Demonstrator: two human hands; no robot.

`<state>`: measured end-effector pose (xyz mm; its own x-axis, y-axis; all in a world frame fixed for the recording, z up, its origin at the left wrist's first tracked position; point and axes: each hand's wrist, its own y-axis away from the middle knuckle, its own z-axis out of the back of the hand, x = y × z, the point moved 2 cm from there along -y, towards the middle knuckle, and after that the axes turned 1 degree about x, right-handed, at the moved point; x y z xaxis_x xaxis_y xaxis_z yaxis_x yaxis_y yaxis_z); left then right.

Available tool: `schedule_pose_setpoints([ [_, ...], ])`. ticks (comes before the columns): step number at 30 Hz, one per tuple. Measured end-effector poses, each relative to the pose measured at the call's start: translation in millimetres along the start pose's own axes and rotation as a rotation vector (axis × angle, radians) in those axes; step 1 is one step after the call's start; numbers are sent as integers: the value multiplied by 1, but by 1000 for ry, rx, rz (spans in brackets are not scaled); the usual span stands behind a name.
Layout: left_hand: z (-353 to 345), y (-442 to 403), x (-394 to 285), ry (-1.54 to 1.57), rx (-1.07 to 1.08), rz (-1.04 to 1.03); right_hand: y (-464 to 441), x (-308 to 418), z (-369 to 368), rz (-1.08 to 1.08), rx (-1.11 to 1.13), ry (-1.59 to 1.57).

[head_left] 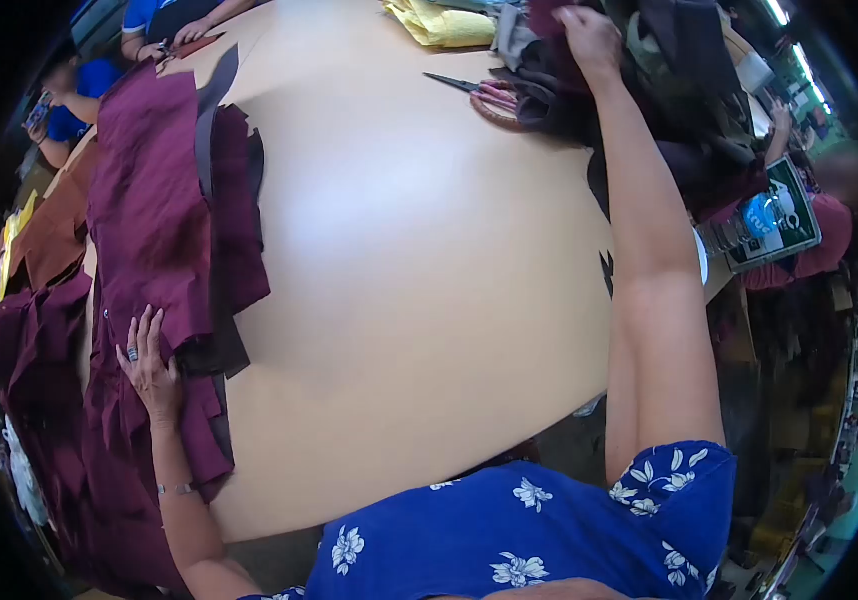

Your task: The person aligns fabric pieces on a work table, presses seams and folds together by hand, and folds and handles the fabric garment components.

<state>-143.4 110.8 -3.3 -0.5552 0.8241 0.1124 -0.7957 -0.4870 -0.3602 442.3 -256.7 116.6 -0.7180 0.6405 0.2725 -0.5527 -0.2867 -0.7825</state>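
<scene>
My left hand [152,370] lies on a long stack of maroon cloth pieces [154,200] at the left of the table. Its fingers are stretched out, and a ring shows on one. Dark grey strips [217,120] lie along the stack's right side. At the far right, my right hand [592,42] reaches over a heap of dark cloth [664,100]. Its fingers are closed on a maroon cloth [549,22], partly cut off by the frame's top edge. Below that hand, scissors with pink-wrapped handles [494,97] rest against the heap.
Folded yellow cloth [439,24] lies at the table's far edge. Brown cloth [54,225] hangs at the left edge. A water bottle [744,228] stands by a green-and-white board [784,215] at right. Across the table, co-workers' hands [189,35] are near a reddish-brown piece.
</scene>
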Motion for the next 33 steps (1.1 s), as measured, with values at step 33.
schedule_pose_setpoints([
  [33,46,67,14,3673,1254,810,239,182,34,116,826,-46],
])
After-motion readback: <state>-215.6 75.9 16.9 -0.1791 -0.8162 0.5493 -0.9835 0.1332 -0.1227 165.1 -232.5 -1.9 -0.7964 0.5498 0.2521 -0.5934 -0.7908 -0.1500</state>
